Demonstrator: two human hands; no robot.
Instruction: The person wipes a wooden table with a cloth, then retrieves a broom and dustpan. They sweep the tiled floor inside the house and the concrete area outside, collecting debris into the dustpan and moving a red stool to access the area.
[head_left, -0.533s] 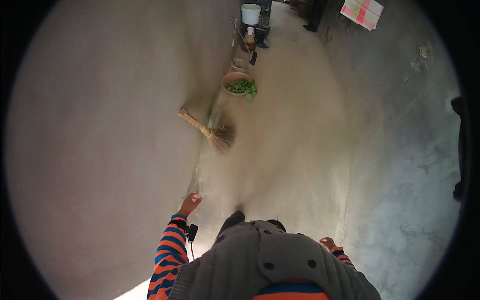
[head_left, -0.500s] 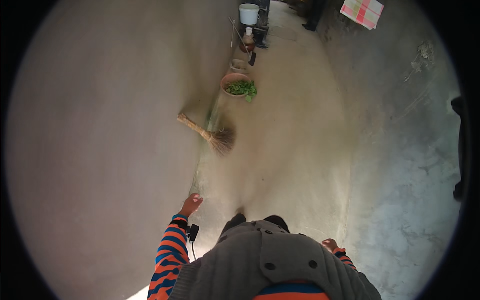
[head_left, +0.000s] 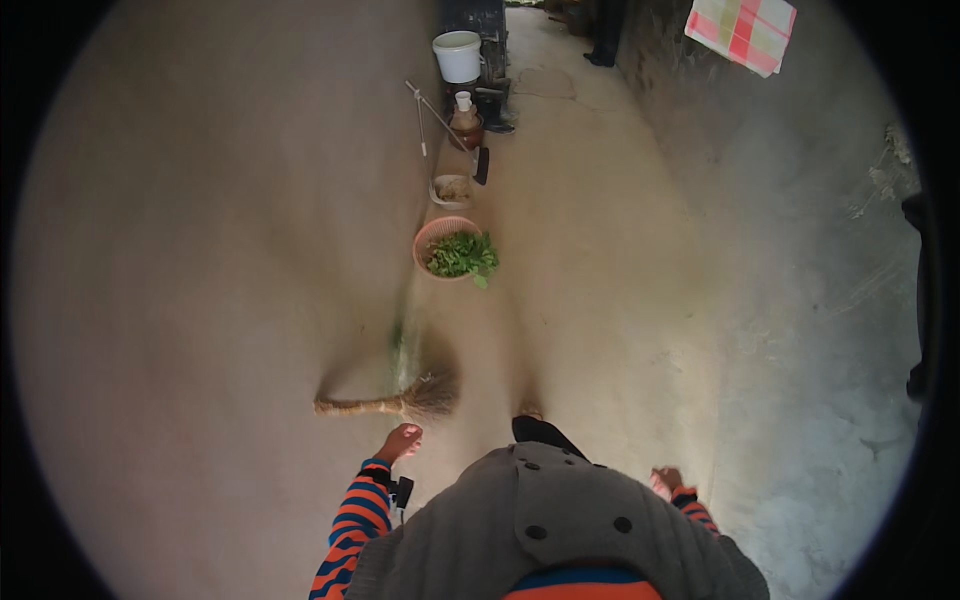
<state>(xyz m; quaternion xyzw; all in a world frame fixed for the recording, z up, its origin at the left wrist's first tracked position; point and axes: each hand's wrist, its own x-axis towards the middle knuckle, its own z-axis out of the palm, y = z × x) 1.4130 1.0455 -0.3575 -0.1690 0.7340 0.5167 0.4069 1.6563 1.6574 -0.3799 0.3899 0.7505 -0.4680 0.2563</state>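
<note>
My left hand (head_left: 404,440) hangs low with its fingers curled in and nothing visible in them. Just beyond it a straw hand broom (head_left: 420,398) lies against the left wall's foot, handle toward the left. My right hand (head_left: 665,480) shows beside my grey vest at the lower right, its fingers blurred. Farther along the same side stands a pink colander (head_left: 431,230) heaped with green leaves (head_left: 460,255).
Past the colander stand a pale bowl (head_left: 444,197), a long-handled tool (head_left: 480,165), a brown jug (head_left: 467,132), a white bucket (head_left: 458,58) and dark boots (head_left: 495,118). A checked cloth (head_left: 742,35) is at the upper right. The narrow passage runs forward between walls.
I have moved forward: the broom, colander and other items appear lower and nearer. My left hand is now just below the broom, and my feet have shifted in a step.
</note>
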